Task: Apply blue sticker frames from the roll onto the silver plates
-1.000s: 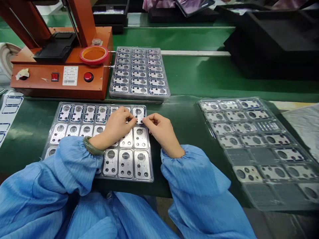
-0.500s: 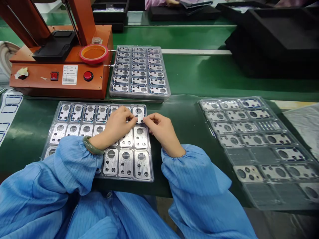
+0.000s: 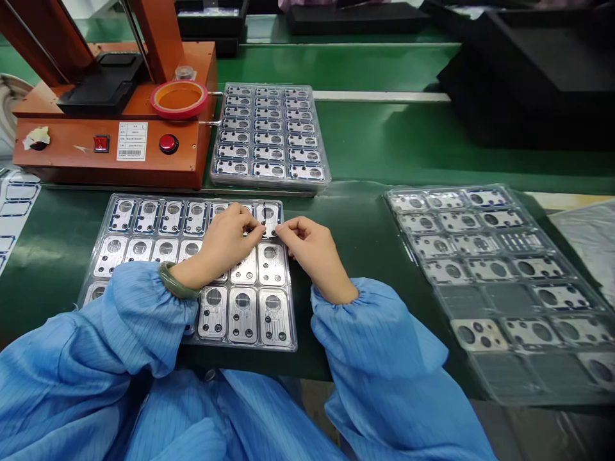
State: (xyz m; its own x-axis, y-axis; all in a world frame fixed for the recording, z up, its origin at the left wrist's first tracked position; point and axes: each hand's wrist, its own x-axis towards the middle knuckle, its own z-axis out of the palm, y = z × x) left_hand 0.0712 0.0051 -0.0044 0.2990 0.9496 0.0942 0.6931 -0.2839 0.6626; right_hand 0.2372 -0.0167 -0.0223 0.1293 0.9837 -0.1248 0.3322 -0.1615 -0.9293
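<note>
On green counter [image 3: 358,237], metal plate [image 3: 269,213] sits in far right pocket of clear tray [image 3: 293,314]. Left hand [image 3: 227,238] and right hand [image 3: 313,251] meet near edge, both curled; cannot tell whether clamped. Best: light, even pressure, 2 sides level.

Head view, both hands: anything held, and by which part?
Cannot tell: left hand and right hand have fingers pinched at the near corners of the top-right metal plate in the near tray, hiding any grip.
</note>
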